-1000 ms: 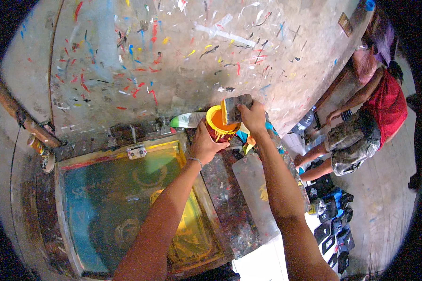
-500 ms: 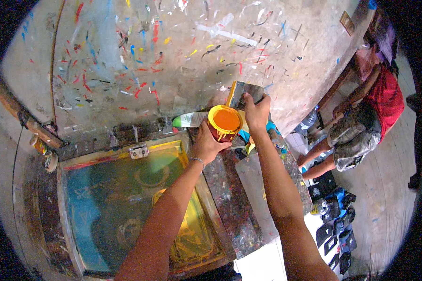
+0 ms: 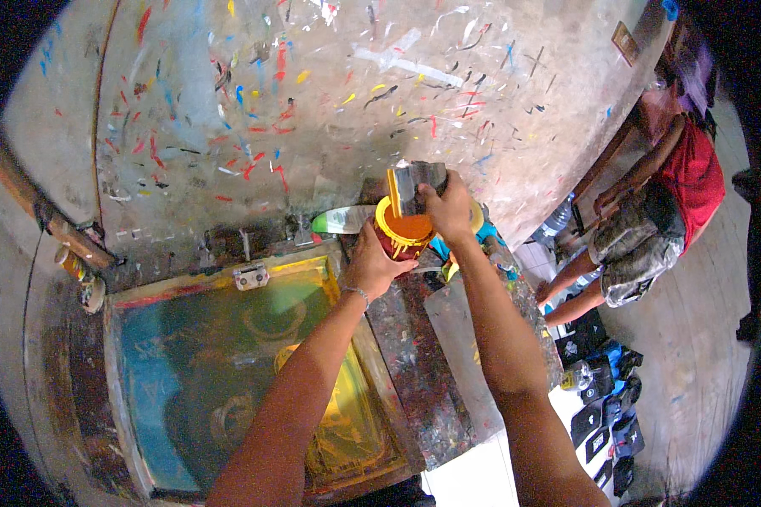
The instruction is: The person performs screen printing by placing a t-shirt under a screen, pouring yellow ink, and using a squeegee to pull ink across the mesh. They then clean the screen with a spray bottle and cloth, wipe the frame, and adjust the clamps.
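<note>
My left hand (image 3: pixel 374 266) is closed round the side of a dark red tub (image 3: pixel 395 246) with a yellow, paint-dripped rim. Orange ink (image 3: pixel 411 226) shows inside it. Closed on a short squeegee (image 3: pixel 418 188), with a dark, stained handle and a yellow edge, is my right hand (image 3: pixel 450 208). The squeegee is tilted over the far side of the tub's mouth, its lower end at the ink; whether it touches the rim I cannot tell. Left of my forearms lies a screen-printing frame (image 3: pixel 383 387), its mesh smeared blue, green and yellow.
A paint-flecked wall (image 3: pixel 313 93) rises beyond the dark, stained bench (image 3: pixel 418 372). A white and green strip (image 3: pixel 344 220) lies behind the tub. At the right, a person in a red shirt (image 3: pixel 703 182) bends forward, near dark folded garments (image 3: pixel 598 380) laid out on a white surface.
My right hand has moved left and down with the squeegee, bringing it from beside the tub to over its mouth. My left hand and the tub have barely moved.
</note>
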A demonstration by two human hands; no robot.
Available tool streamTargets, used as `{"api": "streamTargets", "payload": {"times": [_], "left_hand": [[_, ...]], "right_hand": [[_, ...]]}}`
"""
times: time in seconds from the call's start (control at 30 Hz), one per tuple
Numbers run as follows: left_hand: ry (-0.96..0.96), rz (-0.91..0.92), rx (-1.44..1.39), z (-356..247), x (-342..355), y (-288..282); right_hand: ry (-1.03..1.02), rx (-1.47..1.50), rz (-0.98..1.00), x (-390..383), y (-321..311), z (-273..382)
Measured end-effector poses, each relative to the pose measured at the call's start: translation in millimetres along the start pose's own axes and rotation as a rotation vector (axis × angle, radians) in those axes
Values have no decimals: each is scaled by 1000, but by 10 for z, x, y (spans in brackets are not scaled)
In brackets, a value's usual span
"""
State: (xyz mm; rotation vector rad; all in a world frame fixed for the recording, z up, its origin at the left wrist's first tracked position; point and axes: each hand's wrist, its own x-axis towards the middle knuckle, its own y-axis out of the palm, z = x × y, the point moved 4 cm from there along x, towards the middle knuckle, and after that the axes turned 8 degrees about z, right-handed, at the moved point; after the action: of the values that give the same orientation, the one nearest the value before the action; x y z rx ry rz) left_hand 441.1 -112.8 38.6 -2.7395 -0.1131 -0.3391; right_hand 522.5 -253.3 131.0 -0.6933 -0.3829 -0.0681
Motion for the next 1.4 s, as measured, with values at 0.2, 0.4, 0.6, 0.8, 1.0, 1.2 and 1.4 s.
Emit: {"api": "streamTargets", "payload": {"times": [0.2, 0.4, 0.6, 0.8, 1.0, 1.2, 1.4], "left_hand": [[16, -3, -32, 135, 34, 86], [-25, 100, 193, 94, -1, 31], [-3, 194, 217, -94, -795, -616], [-147, 205, 177, -443, -2295, -1734], [-418, 25, 75, -809, -3087, -1893], [-258, 84, 507, -763, -3404, -1920], [-156, 13, 663, -127, -3119, -2118]], "right_hand": [[213, 967, -70, -22, -4, 29], [246, 1648, 98, -640, -534, 279], [301, 1659, -128, -1633, -1642, -240], [431, 1385, -527, -2621, -2709, -1806], [797, 341, -250, -2827, -2358, -2791], [281, -649, 140, -2544, -2148, -3127], [316, -364, -281, -2446, -2446, -2903]]}}
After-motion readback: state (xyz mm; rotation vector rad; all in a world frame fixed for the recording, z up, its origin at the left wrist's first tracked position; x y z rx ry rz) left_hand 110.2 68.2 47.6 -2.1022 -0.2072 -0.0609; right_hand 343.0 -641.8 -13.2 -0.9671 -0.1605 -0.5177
